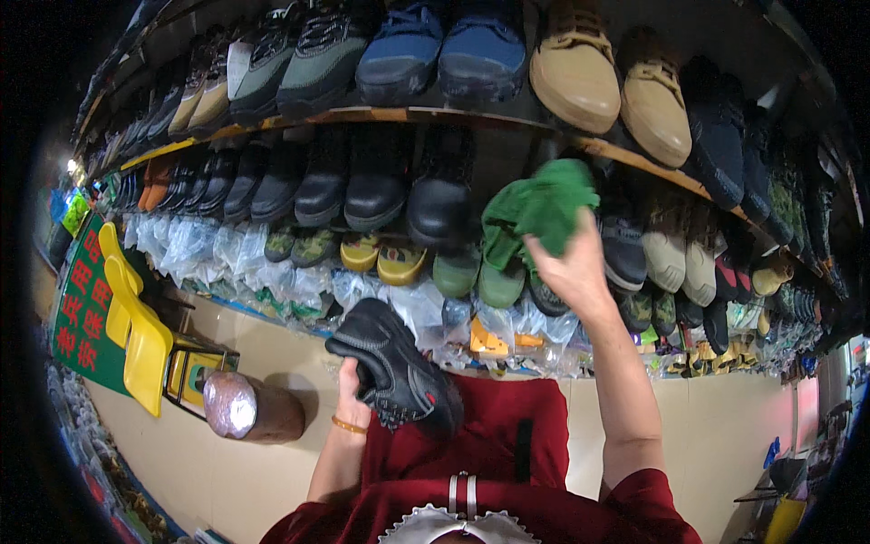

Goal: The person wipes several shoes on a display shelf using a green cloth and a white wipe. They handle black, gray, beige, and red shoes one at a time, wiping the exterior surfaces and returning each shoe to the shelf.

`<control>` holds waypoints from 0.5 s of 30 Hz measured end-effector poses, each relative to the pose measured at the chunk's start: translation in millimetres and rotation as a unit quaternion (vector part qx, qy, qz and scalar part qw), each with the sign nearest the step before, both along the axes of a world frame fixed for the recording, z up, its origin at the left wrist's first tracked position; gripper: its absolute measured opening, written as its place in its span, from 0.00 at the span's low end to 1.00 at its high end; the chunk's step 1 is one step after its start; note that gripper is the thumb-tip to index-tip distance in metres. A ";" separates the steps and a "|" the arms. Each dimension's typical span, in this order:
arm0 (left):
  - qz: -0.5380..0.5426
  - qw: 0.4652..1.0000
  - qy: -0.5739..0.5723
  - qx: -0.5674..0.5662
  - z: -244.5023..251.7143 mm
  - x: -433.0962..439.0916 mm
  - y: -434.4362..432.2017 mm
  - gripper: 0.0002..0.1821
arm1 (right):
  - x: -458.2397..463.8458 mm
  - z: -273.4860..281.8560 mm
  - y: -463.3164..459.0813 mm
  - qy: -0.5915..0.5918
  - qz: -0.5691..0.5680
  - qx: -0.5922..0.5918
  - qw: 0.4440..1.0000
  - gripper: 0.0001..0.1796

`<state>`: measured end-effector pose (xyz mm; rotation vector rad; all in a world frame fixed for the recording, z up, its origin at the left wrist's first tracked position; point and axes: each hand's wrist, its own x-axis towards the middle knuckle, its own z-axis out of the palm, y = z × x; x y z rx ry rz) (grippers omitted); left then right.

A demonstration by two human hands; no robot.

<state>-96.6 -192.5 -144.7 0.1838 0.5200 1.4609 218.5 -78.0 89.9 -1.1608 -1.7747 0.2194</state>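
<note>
My left hand grips a black lace-up work shoe by its heel opening, with fingers partly inside. The shoe is tilted, its toe pointing down toward my lap, and a small red mark shows on its side. Bunched in my right hand is a green cloth, raised in front of the middle shelf and slightly blurred. Behind the cloth, part of the shoe row is hidden. Just left of it stands a black leather shoe; below it sit green clogs.
Shoes line the upper shelf, among them tan lace-ups and blue shoes. Plastic-wrapped goods fill the level below. At left are yellow chairs, a brown cylindrical stool and a green board bearing red writing.
</note>
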 end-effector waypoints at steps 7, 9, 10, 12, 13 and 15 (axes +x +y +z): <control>-0.026 0.999 -0.006 0.018 -1.0 -5.4 -4.5 0.27 | -41.7 -66.7 77.1 -0.356 -0.081 -0.141 0.920 0.36; -0.017 1.000 0.006 -0.009 6.7 -4.5 -1.2 0.27 | -38.7 -65.8 107.8 -0.314 -0.067 -0.230 0.919 0.36; -0.015 0.999 0.015 -0.025 11.7 -3.1 2.2 0.27 | -39.2 -60.3 129.7 -0.320 -0.047 -0.313 0.893 0.38; -0.012 0.997 0.025 -0.071 22.6 2.8 8.5 0.27 | -46.4 -61.2 157.5 -0.330 -0.142 -0.285 0.889 0.39; -0.029 0.998 0.007 -0.059 28.1 7.1 11.0 0.27 | -51.0 -64.6 168.4 -0.329 -0.190 -0.264 0.887 0.40; -0.092 0.991 -0.101 0.013 38.4 16.6 12.0 0.28 | -57.0 -72.2 190.2 -0.330 -0.241 -0.236 0.882 0.42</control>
